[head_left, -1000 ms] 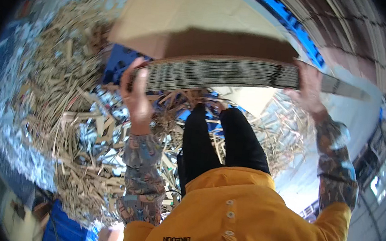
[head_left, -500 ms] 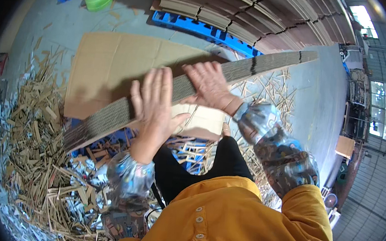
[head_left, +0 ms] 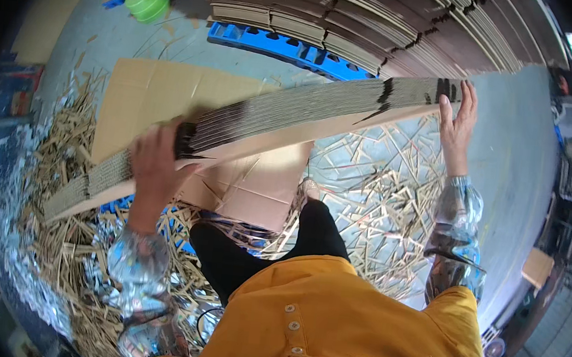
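Note:
A long stack of flat corrugated cardboard sheets (head_left: 299,114) slants across in front of me, its layered edges turned up and black marks across them. The right end is higher in the picture than the left. My left hand (head_left: 158,166) grips the stack left of its middle, fingers over the edge and thumb along the near face. At the far right end, my right hand (head_left: 457,129) is closed round the corner, thumb and fingers on the edge. A large cardboard sheet (head_left: 149,93) lies beneath and beyond the stack, and another cardboard piece (head_left: 264,187) shows on the near side.
Cardboard offcuts (head_left: 379,208) litter the floor around my feet, heaped thickly on the left (head_left: 52,245). Beyond, piles of flat cardboard (head_left: 383,23) stand by a blue pallet (head_left: 291,49). A green round container (head_left: 147,3) sits at the far left.
My hands have moved apart, the left one leftward and the right one out to the stack's right end. The stack is nearer and shows more of its near face.

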`<state>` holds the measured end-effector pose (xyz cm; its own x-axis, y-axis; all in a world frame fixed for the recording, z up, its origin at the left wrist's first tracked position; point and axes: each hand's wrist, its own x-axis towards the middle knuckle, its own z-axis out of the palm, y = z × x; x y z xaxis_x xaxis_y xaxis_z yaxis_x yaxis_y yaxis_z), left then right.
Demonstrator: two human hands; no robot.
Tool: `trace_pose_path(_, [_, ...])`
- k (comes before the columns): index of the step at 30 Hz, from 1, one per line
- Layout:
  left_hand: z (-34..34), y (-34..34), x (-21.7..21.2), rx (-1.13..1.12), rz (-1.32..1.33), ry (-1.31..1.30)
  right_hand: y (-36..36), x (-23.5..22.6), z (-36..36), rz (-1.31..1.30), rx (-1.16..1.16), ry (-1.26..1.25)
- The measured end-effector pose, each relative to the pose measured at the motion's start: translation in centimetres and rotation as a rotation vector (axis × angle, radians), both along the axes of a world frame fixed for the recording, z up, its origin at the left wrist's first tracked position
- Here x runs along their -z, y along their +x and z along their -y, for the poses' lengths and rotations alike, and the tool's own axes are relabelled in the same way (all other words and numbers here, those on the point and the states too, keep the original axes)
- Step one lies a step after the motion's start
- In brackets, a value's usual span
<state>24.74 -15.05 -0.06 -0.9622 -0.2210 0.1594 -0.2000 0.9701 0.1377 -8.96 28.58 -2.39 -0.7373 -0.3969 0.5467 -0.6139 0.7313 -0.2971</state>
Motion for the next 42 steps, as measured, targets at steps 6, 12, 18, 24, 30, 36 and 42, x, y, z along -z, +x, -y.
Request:
trace_pose_path(6, [-5.4, -5.8, -0.1, -0.198, 0.163, -0.054, -4.6, 0.5, -1.2, 0.012, -0.201, 0.479])
trace_pose_path(12, [-5.8, -6.3, 0.3, -0.222, 0.131, -0.066, -3.2, 0.5, -0.8, 0.086, -0.422, 0.216])
trace_pose_path(18, [-6.0, -6.4, 0.4, -0.236, 0.091, -0.001, -3.4, -2.9, 0.4, 0.089, -0.539, 0.132])
trace_pose_path(24, [-4.9, -5.0, 1.6, -0.292, 0.103, -0.063, -2.8, -1.6, 1.6, -0.050, -0.612, 0.172])
trace_pose_path(30, [-5.8, -4.4, 1.4, -0.239, 0.002, -0.051, -1.5, -0.5, 2.6, 0.003, -0.490, 0.172])
trace_pose_path(36, [-6.1, -4.6, 1.0, -0.225, -0.005, -0.002, -5.4, -2.4, -1.3, 0.188, -0.120, 0.025])
trace_pose_path(42, [-7.7, -4.6, 0.0, -0.193, 0.022, 0.011, -8.3, -1.7, -5.0, 0.464, 0.002, -0.324])
